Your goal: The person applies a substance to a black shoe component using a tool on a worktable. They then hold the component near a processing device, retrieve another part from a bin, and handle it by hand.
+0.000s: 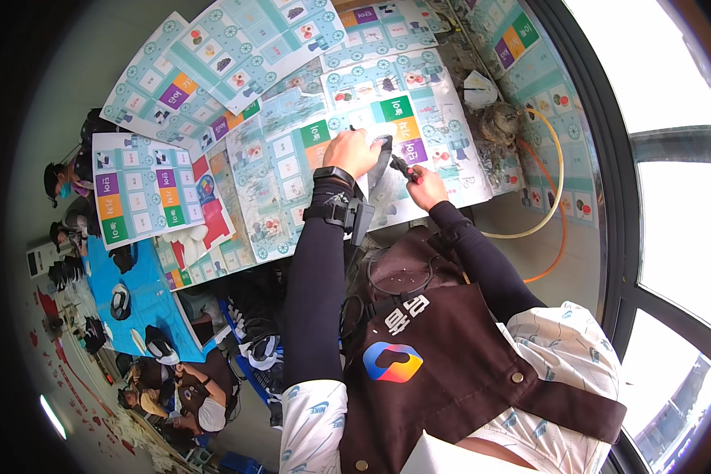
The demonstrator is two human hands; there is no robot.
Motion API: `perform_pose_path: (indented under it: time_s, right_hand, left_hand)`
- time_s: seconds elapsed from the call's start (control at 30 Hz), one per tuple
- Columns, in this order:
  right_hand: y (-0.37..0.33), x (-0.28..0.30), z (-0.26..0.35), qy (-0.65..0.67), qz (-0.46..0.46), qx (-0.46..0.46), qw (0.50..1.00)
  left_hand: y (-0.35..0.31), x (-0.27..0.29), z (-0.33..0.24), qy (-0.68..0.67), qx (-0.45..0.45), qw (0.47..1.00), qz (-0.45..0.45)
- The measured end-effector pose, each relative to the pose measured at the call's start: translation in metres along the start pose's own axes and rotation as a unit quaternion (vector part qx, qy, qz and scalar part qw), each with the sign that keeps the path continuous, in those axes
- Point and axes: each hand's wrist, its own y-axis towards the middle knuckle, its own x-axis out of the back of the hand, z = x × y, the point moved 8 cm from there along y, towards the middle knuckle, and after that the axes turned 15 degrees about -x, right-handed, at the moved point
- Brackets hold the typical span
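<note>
My left hand (351,155) is closed on a white and dark grey shoe (381,156), held over the papered worktable near its front edge. Part of the shoe is hidden behind my fingers and wrist. Just to the right, my right hand (427,189) grips a small black and red hand tool (403,167), its dark end pointing up and left toward the shoe. The tool's exact kind is too small to make out. Black sleeves cover both forearms, and a watch (333,174) and a black strapped device (347,215) sit on my left wrist.
Printed sheets (253,47) cover the worktable (450,158) and hang over its left side. A yellow hose (559,158) and an orange hose (559,245) curve down at right, beside the window frame (608,237). Further left, shoes (121,300) stand on a blue table (142,268); people (205,403) sit beyond.
</note>
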Motion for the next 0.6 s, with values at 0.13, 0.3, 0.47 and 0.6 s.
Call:
perform_pose_path:
  time_s: [0.13,0.3,0.47,0.6]
  right_hand:
    - [0.001,-0.004,-0.002,-0.012,0.013,-0.001,1.000]
    - [0.002,-0.018,-0.002,-0.005,0.076,0.013,0.997]
    - [0.007,-0.016,-0.005,0.028,0.063,0.002,0.998]
    - [0.014,-0.012,-0.005,0.023,0.041,0.015,0.999]
  left_hand:
    - [-0.004,-0.002,-0.001,-0.009,-0.002,1.000,-0.007]
    - [-0.011,0.002,-0.003,-0.002,-0.001,1.000,-0.002]
    - [-0.021,0.011,-0.006,-0.008,-0.023,0.999,-0.022]
    - [-0.023,0.011,-0.003,-0.017,-0.014,0.999,-0.028]
